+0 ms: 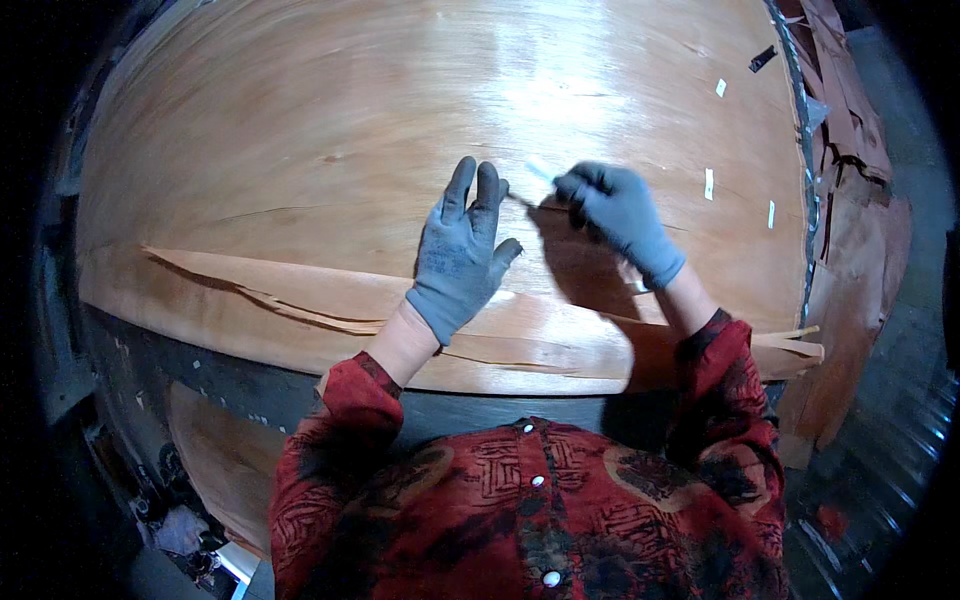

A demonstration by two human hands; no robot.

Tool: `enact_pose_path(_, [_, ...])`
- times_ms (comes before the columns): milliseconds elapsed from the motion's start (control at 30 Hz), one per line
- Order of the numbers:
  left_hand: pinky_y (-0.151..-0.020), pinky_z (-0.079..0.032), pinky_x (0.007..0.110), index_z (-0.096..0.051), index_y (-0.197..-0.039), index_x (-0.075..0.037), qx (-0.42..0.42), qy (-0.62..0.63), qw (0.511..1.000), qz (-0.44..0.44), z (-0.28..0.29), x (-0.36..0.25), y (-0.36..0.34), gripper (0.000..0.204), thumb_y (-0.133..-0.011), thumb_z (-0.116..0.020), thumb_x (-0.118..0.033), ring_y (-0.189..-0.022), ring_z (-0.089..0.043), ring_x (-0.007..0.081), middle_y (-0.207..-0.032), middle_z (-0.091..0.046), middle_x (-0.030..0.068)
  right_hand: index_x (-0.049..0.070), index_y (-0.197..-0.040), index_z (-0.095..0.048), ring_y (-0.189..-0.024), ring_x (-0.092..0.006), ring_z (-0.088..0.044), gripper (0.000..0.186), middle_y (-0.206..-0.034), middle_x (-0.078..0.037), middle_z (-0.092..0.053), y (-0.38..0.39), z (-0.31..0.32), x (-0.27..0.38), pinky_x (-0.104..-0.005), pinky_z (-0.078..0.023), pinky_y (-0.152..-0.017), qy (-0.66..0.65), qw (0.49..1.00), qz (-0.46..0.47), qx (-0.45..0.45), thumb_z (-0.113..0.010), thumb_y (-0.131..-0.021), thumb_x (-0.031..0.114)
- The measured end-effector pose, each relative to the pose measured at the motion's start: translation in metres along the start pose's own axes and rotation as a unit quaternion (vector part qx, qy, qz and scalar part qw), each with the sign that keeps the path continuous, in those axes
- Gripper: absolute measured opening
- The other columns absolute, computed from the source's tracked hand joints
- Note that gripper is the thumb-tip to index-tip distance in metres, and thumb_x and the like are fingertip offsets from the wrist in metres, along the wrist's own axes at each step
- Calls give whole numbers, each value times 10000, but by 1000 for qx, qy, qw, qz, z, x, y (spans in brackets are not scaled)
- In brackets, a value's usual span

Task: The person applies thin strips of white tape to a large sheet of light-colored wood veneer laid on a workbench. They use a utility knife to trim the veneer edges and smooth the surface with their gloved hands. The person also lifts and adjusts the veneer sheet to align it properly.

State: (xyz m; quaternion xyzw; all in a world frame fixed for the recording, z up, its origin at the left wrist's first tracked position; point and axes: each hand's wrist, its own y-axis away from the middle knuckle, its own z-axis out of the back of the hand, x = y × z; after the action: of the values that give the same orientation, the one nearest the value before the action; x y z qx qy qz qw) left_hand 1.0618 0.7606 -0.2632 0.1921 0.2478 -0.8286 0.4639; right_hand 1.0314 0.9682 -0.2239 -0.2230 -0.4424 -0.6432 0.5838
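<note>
My left hand (462, 250), in a grey glove with dark fingertips, lies with fingers stretched out on a large brown wood veneer sheet (330, 200). To its right, my right hand (622, 212), gloved alike, has its fingers pinched together just above the sheet. A small pale strip (542, 171), blurred, sticks out from those fingertips; its exact kind I cannot make out. Between the hands runs a short dark line that could be a shadow. Below my left hand, a long narrow torn veneer strip (310, 285) lies across the sheet's near part.
Short white tape pieces (709, 184) and a small black piece (763, 59) are on the sheet's right side. Torn veneer scraps (858, 200) pile up past the right edge. A dark edge (240, 375) borders the near side. Corrugated flooring (885, 440) shows at right.
</note>
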Motion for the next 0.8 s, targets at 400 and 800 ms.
enact_pose_path(400, [-1061,-268,418,62,-1454,-55,-65,-85,994,14,29,26,10,1217,-652,-793,-380,-1336,-257,346,-1465,-275,156,98,-976,-685,-799,-301,-645,298,-859,-138,-675,-96,29,-14,-363,-489,-767,172,980,94,-42,-553,-868,343])
enact_pose_path(800, [-1010,-347,415,-121,-1460,-55,4,-112,993,44,27,29,6,1062,-673,-778,-329,-1286,-349,323,-1424,-352,162,188,-939,-712,-832,-269,-639,348,-880,-88,-678,-57,0,35,-357,-487,-753,275,921,124,245,-654,-764,483])
